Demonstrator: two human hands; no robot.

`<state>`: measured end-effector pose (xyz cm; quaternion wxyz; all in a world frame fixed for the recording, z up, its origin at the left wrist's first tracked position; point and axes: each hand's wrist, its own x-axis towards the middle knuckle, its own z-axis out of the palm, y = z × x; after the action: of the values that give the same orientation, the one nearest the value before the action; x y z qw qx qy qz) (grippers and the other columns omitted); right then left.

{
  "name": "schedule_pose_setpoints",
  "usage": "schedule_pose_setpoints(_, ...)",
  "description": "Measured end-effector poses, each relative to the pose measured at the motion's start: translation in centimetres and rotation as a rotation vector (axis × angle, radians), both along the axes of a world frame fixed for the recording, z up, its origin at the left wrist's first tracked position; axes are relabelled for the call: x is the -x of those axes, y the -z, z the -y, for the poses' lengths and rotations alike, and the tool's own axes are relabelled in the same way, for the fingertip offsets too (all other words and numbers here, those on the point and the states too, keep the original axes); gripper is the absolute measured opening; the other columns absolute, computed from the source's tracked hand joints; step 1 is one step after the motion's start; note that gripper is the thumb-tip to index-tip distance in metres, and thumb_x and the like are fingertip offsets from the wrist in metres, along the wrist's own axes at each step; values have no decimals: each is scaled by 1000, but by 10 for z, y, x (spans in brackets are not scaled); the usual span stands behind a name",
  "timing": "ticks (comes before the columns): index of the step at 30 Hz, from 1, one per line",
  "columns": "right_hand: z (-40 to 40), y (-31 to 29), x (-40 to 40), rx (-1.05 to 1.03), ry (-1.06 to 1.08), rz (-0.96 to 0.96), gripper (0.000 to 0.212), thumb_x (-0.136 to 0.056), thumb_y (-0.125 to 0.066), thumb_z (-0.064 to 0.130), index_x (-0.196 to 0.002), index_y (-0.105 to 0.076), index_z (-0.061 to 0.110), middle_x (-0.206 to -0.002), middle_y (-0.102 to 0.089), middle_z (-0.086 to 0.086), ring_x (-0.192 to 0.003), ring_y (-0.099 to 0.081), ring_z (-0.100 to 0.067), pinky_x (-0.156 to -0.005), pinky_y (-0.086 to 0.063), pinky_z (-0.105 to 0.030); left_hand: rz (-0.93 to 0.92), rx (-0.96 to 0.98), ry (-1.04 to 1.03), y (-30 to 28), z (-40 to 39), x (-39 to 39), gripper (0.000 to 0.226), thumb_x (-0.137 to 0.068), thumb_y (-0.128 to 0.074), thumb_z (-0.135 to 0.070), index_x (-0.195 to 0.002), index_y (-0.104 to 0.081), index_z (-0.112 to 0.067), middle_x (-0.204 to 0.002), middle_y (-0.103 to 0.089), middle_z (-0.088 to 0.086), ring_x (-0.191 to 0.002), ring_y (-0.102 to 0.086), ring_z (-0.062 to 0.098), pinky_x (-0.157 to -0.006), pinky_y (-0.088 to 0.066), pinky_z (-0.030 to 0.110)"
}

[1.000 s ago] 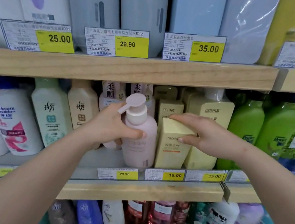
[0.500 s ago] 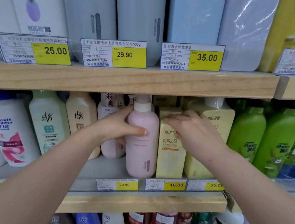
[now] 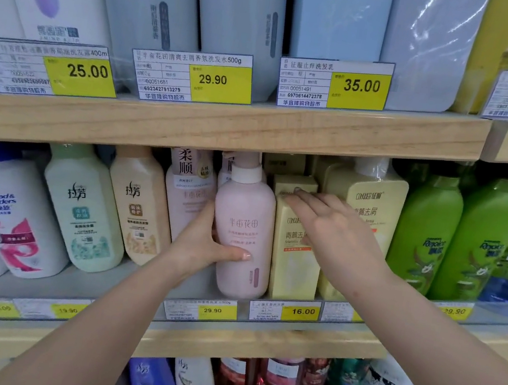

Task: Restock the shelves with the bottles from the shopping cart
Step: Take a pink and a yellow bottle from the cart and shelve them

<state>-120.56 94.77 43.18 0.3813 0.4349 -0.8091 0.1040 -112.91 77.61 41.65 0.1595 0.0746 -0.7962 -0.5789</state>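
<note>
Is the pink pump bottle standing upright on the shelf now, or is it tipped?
Upright. The pink plastic pump bottle stands with its base on the grey shelf, pump on top. The left hand grips it.

pink pump bottle [image 3: 242, 233] standing upright at middle shelf [image 3: 259, 333] front edge, touching pale yellow box [image 3: 293, 263] on its right

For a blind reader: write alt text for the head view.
The left hand grips a pink pump bottle upright on a shop shelf, while the right hand rests open on a yellow box beside it.
</note>
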Motion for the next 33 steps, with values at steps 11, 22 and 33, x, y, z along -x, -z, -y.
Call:
schedule_pose_setpoints(11,-2,9,4,18,56,-12,90,-20,-87,-1,-107,-62,5,-100,-70,-11,-81,-67,-25,-81,-42,-27,-30,33,-55,6,-4,-3,62,-63,-77,2,-101,-41,-31,-97,-57,-11,-89,-53,2,-77,-50,28)
schedule_pose_setpoints(22,-2,19,-4,75,-25,41,84,-50,-84,14,-124,-45,0,-125,-56,-20,-116,-53,-35,-107,-29,-37,-3,50,-137,22,-10,-7,62,-63,-79,-4,-108,-41,-23,-109,-57,0,-102,-53,16,-86,-43,27)
schedule_pose_setpoints(33,-6,18,-53,197,-184,48,31,-79,-44,23,-98,-65,10,-96,-69,-4,-86,-64,-23,-72,-53,-29,-476,734,-475,10,-18,-53,36,-76,-49,-32,-104,-58,-13,-98,-59,3,-96,-47,8,-80,-32,9)
